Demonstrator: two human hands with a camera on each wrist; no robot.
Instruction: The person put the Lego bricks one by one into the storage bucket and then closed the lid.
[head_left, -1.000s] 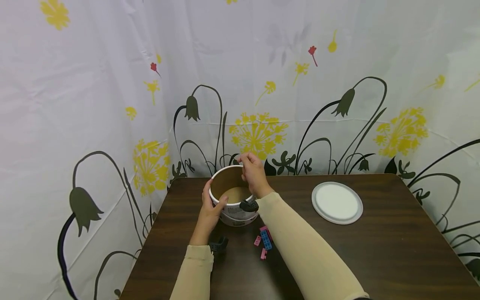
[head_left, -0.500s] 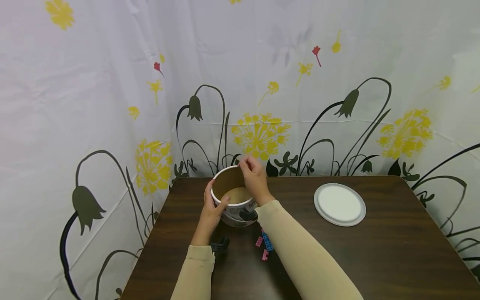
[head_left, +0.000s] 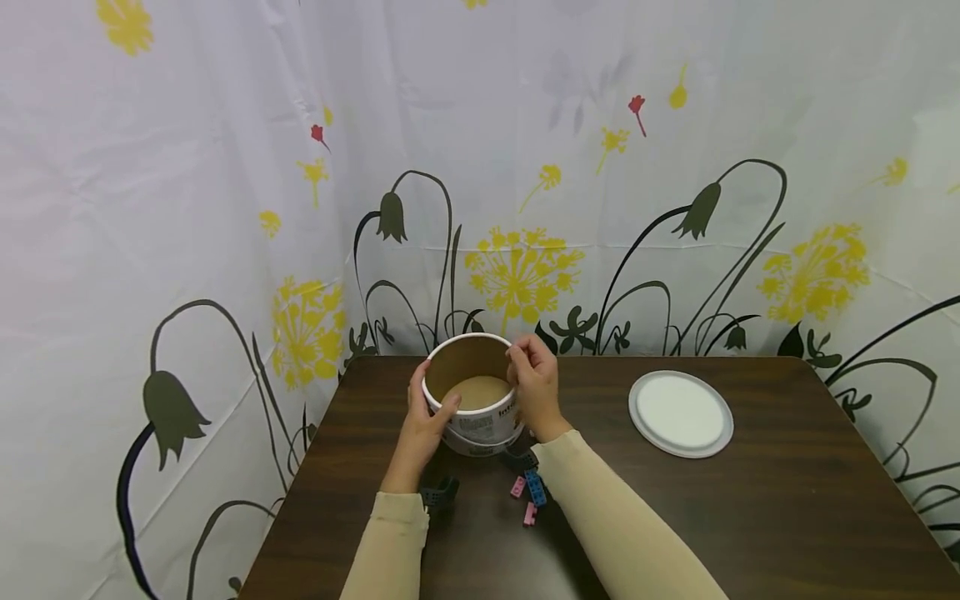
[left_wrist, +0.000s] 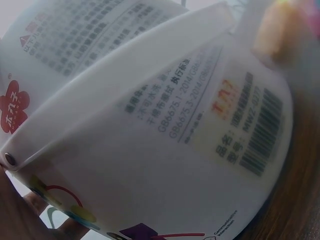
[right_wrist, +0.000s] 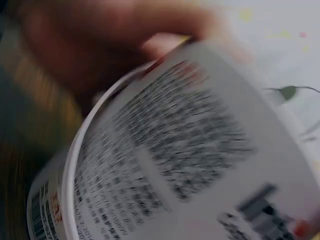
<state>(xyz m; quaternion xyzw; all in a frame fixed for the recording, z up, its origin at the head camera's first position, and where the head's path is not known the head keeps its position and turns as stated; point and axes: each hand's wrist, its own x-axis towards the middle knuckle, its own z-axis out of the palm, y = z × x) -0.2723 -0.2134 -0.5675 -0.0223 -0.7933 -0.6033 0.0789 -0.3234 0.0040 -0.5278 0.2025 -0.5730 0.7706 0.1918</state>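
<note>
A white round bucket (head_left: 480,427) with printed sides and a tan inside tilts toward me on the table. My left hand (head_left: 423,425) grips its left side, with the thumb over the front rim. At the right rim, the curled fingers of my right hand (head_left: 534,383) pinch the edge. In the left wrist view a white strap handle (left_wrist: 120,75), riveted at one end, crosses the bucket's printed wall. The right wrist view, blurred, has my right hand (right_wrist: 120,45) against the bucket's edge (right_wrist: 75,170). Its fingertips are partly hidden.
In front of the bucket lie a blue toy brick (head_left: 535,487) and smaller pink bricks (head_left: 529,514). A round white lid (head_left: 681,414) rests on the dark wooden table (head_left: 780,483) at the right. Behind the table hangs a flowered curtain (head_left: 555,125).
My right hand has moved from the far rim rightward and toward me, round to the right side. My left hand keeps its grip. More of the bucket's inside and far rim shows.
</note>
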